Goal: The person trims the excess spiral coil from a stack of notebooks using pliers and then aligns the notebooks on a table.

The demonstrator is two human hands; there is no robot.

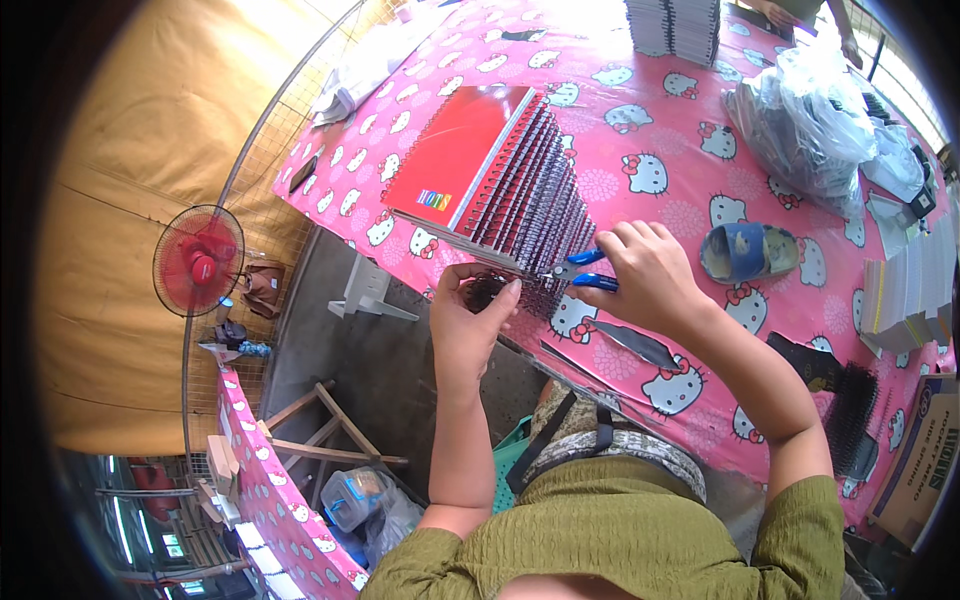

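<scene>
A tall stack of spiral-bound notebooks (pixel 530 185) stands near the table's edge, a red cover (pixel 450 140) on top and dark coils down its right side. My right hand (pixel 645 275) is closed round blue-handled pliers (pixel 597 282), whose metal jaws are at the stack's near lower corner. Just left of the jaws, my left hand (pixel 470 325) curls its thumb and fingers round a dark spiral coil (pixel 483 292). Where this coil meets the notebooks is too small to make out.
The table has a pink patterned cover (pixel 600 185). Right of the stack lie a blue sandal (pixel 748 252), a clear plastic bag (pixel 805 125), paper stacks (pixel 905 290), black coils (pixel 850 420) and a cardboard box (pixel 915 460). A red fan (pixel 200 262) stands left. Another person's hand (pixel 775 14) shows at the far side.
</scene>
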